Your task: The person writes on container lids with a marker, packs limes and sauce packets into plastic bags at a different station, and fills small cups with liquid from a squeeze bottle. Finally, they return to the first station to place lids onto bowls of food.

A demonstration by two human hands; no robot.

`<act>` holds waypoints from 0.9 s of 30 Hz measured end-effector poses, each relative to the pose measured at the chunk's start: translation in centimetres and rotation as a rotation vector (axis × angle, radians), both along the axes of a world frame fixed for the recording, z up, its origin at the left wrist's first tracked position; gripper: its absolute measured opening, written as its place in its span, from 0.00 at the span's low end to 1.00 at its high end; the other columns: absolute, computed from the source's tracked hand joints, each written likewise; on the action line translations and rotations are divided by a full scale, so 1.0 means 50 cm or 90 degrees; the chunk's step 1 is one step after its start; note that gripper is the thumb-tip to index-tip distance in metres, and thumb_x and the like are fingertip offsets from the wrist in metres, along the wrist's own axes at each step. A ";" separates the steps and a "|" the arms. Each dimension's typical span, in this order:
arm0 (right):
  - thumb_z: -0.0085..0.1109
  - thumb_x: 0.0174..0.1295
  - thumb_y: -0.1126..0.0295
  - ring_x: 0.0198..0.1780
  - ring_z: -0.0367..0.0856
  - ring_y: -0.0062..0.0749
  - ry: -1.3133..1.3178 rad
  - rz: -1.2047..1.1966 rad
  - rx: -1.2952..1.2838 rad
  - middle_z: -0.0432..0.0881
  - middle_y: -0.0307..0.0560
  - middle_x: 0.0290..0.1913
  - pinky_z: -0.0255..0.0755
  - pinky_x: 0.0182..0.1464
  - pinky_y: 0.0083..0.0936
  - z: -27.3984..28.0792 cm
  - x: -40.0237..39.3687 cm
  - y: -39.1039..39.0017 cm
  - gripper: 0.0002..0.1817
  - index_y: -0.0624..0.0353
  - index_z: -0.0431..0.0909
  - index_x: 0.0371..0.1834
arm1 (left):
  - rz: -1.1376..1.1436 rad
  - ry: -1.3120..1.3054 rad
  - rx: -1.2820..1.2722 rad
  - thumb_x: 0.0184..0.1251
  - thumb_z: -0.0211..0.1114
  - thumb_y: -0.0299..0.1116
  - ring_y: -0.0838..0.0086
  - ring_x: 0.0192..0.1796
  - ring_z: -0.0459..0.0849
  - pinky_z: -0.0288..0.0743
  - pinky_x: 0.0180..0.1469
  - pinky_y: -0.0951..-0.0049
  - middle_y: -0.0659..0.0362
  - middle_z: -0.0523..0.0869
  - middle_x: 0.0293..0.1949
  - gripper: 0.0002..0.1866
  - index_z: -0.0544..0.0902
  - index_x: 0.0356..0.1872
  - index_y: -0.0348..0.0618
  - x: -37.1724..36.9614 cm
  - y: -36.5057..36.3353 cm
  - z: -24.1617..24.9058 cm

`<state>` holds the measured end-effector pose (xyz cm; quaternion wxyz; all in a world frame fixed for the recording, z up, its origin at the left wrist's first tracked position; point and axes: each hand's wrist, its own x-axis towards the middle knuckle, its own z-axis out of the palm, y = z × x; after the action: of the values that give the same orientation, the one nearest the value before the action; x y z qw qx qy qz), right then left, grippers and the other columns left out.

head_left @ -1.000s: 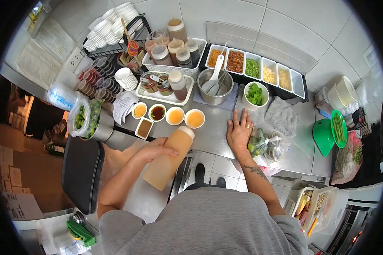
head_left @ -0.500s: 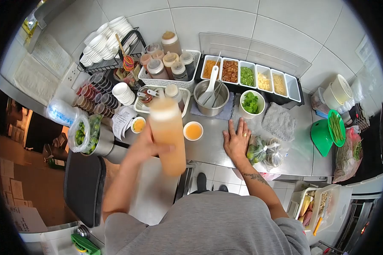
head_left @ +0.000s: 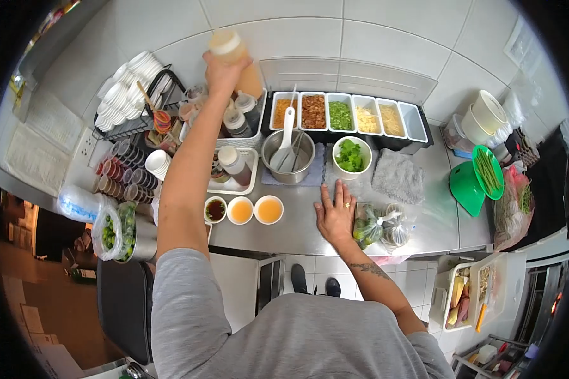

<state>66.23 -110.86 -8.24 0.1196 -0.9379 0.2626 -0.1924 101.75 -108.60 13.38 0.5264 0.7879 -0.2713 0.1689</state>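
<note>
My left hand point(head_left: 226, 71) is wrapped round a large squeeze bottle point(head_left: 248, 81) of orange sauce, held above the back of the white basket point(head_left: 256, 140) of bottles. My right hand point(head_left: 336, 216) lies flat on the steel counter point(head_left: 291, 235), fingers spread and holding nothing. Near its fingertips stands a white bowl point(head_left: 352, 158) of green leaves. Left of that hand are two small cups of orange sauce point(head_left: 269, 210), point(head_left: 240, 210) and a cup of dark sauce with green bits point(head_left: 215, 210).
A steel pot point(head_left: 288, 156) holds a white ladle point(head_left: 287, 139). Behind it runs a row of topping trays point(head_left: 340, 114). Tied bags point(head_left: 368, 226) and a grey cloth point(head_left: 398, 177) lie at the right. A green scale point(head_left: 471, 188) stands farther right. Stacked white dishes point(head_left: 120, 95) fill a rack at the left.
My left hand has carried the sauce bottle from above the front of the counter up to the back. The small cups once behind my arm now show. My right hand stays on the counter.
</note>
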 end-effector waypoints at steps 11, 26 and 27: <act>0.47 0.65 0.56 0.71 0.47 0.59 0.018 -0.001 0.026 0.49 0.67 0.71 0.42 0.67 0.58 -0.001 -0.001 0.003 0.29 0.55 0.61 0.68 | -0.063 -0.362 0.130 0.51 0.60 0.26 0.51 0.54 0.74 0.67 0.57 0.57 0.43 0.78 0.47 0.16 0.77 0.43 0.32 -0.128 -0.099 -0.093; 0.50 0.63 0.58 0.70 0.51 0.60 -0.013 0.000 0.004 0.51 0.68 0.70 0.45 0.66 0.58 -0.010 0.001 -0.001 0.29 0.55 0.64 0.66 | -0.285 -0.189 0.376 0.52 0.58 0.23 0.49 0.34 0.83 0.79 0.38 0.57 0.47 0.84 0.36 0.10 0.83 0.35 0.40 -0.228 -0.322 -0.277; 0.50 0.63 0.58 0.70 0.51 0.60 -0.014 0.000 0.004 0.51 0.68 0.70 0.45 0.66 0.58 -0.009 0.001 -0.001 0.29 0.55 0.64 0.66 | -0.276 -0.119 0.255 0.53 0.60 0.22 0.53 0.31 0.84 0.79 0.34 0.63 0.45 0.84 0.33 0.07 0.82 0.34 0.36 -0.229 -0.317 -0.272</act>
<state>66.26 -110.91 -8.70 0.1254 -0.9354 0.2621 -0.2016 90.31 -124.45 -0.24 0.3569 0.7809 -0.5082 0.0673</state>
